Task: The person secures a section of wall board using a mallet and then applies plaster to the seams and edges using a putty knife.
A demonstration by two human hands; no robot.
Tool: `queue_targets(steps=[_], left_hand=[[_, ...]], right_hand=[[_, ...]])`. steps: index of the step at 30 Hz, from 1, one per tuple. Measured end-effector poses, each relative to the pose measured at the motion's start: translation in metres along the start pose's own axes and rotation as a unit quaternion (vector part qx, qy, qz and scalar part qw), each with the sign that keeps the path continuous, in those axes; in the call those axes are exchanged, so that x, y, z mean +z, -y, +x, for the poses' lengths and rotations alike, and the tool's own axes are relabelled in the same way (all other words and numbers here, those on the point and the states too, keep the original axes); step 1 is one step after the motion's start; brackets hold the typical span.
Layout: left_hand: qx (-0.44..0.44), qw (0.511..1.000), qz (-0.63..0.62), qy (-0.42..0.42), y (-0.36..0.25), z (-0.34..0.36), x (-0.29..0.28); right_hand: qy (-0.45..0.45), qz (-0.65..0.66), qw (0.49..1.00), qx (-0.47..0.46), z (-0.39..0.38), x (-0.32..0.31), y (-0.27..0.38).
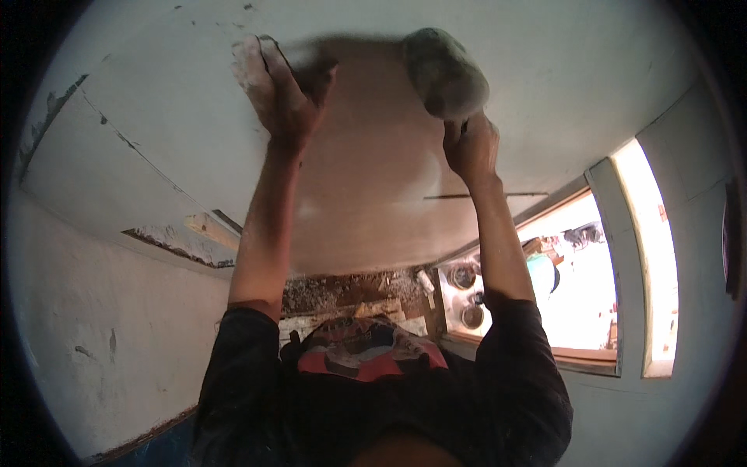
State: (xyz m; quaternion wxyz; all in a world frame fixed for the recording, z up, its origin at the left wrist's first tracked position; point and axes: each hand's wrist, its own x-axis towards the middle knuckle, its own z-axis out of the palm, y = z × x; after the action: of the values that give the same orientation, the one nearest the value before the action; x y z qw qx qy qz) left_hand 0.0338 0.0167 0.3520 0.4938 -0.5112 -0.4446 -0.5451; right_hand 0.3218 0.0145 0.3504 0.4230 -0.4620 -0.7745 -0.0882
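Note:
A pale wall panel (366, 226) fills the space in front of me, with a pinkish-brown tint between my arms. My left hand (284, 93) is raised against it at the upper left. Its fingers are stretched out, dusted white, and hold nothing. Higher on the right, my right hand (472, 146) is closed round the lower end of a thick, rounded grey-green tool (445, 74). This tool's soft-looking head resembles a paint roller and lies at or close to the panel. My fingers hide most of its grip.
Bright openings (572, 288) stand at the right, with round dark containers (472, 315) showing through. Rubble (342, 292) covers a strip below the panel, near a white stick-like object (426, 284). A plastered side wall (117, 335) rises on the left; gaps and cracks mark the panel there.

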Motion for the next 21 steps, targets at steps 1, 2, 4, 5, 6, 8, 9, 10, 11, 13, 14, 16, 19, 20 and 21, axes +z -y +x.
queue_targets(steps=[1, 2, 4, 5, 6, 8, 9, 10, 11, 13, 14, 16, 19, 20, 21], left_hand=[[0.003, 1.0, 0.003, -0.005, 0.003, 0.003, 0.003], [0.007, 1.0, 0.003, -0.005, 0.003, 0.003, 0.004], [0.014, 1.0, 0.007, -0.008, 0.004, 0.003, 0.006], [0.011, 1.0, 0.015, -0.014, 0.004, 0.002, 0.007], [0.008, 0.999, 0.024, -0.02, 0.004, 0.001, 0.008], [0.014, 0.999, 0.027, -0.024, 0.005, 0.002, 0.009], [0.021, 0.999, 0.022, -0.021, 0.005, 0.003, 0.007], [0.029, 0.999, 0.016, -0.018, 0.005, 0.005, 0.006], [0.026, 0.999, 0.014, -0.027, 0.006, 0.005, 0.008], [0.02, 0.999, 0.015, -0.041, 0.006, 0.004, 0.011], [0.023, 0.999, 0.018, -0.034, 0.007, 0.002, 0.011], [0.029, 0.999, 0.027, -0.017, 0.008, 0.001, 0.009], [0.011, 0.999, 0.043, 0.008, 0.004, 0.003, -0.003], [-0.034, 0.998, 0.049, 0.005, 0.004, -0.005, -0.008], [-0.08, 0.995, 0.058, -0.002, 0.006, -0.029, -0.014]], right_hand=[[-0.012, 0.037, 0.999, -0.01, 0.003, -0.002, -0.001], [-0.022, 0.054, 0.998, -0.012, -0.001, -0.004, -0.001], [-0.041, 0.088, 0.995, -0.018, -0.01, -0.009, 0.001], [-0.035, 0.089, 0.995, -0.012, -0.014, -0.014, 0.004], [-0.028, 0.091, 0.995, -0.006, -0.019, -0.02, 0.008], [-0.084, 0.047, 0.991, -0.089, -0.021, -0.019, 0.005], [-0.143, 0.0, 0.974, -0.177, -0.023, -0.015, -0.002], [-0.167, -0.016, 0.963, -0.211, -0.022, -0.009, -0.008], [-0.19, -0.032, 0.95, -0.244, -0.023, -0.001, -0.013], [-0.164, 0.007, 0.964, -0.209, -0.014, 0.025, -0.02], [-0.148, 0.029, 0.97, -0.19, -0.012, 0.035, -0.019], [-0.147, 0.057, 0.973, -0.17, -0.012, 0.033, -0.014], [-0.034, 0.091, 0.994, -0.051, -0.001, 0.02, 0.014], [-0.033, 0.1, 0.993, -0.05, -0.001, 0.021, 0.013], [-0.033, 0.108, 0.992, -0.051, -0.002, 0.024, 0.011]])
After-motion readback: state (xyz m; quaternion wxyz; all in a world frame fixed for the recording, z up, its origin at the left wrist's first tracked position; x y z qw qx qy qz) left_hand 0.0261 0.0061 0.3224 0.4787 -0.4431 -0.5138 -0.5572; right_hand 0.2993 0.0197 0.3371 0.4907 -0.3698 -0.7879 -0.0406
